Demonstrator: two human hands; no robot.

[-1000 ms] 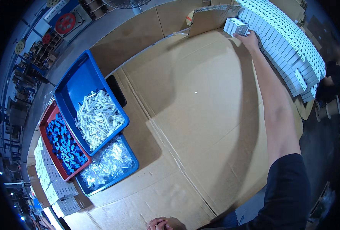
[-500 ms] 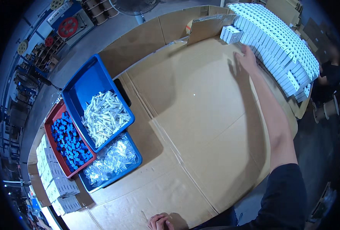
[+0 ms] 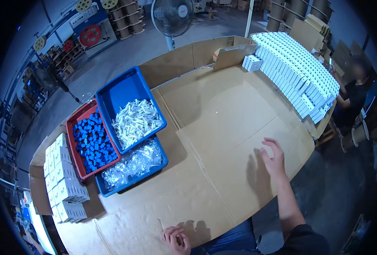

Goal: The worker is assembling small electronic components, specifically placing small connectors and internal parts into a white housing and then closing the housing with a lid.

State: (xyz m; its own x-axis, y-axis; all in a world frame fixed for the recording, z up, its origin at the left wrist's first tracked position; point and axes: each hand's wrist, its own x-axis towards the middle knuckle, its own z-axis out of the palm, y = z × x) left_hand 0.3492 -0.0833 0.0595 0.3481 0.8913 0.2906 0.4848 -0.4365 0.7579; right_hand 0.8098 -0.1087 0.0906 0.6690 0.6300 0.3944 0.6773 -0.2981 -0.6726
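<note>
My right hand (image 3: 274,158) hangs over the right part of the cardboard-covered table (image 3: 222,170), thumb and fingers apart with nothing between them; its shadow falls just left of it. At the near edge my left hand (image 3: 176,240) rests with loosely curled fingers, and no object shows in it. Beyond my right hand, at the far right, stands a large block of small white boxes (image 3: 297,72) in tight rows. A small separate group of white boxes (image 3: 252,63) sits at its left end.
On the left, a blue tray (image 3: 112,91) of white tube-like pieces overlaps a red tray (image 3: 72,131) of blue parts and another blue tray (image 3: 165,163) of clear plastic bags. White boxes (image 3: 65,182) are stacked beside them. Cardboard walls (image 3: 171,61) edge the table; a person (image 3: 353,95) is at far right.
My right hand has come back from the white box rows toward me, over the table. My left hand stays near the front edge. The view has tilted up, showing more of the fan.
</note>
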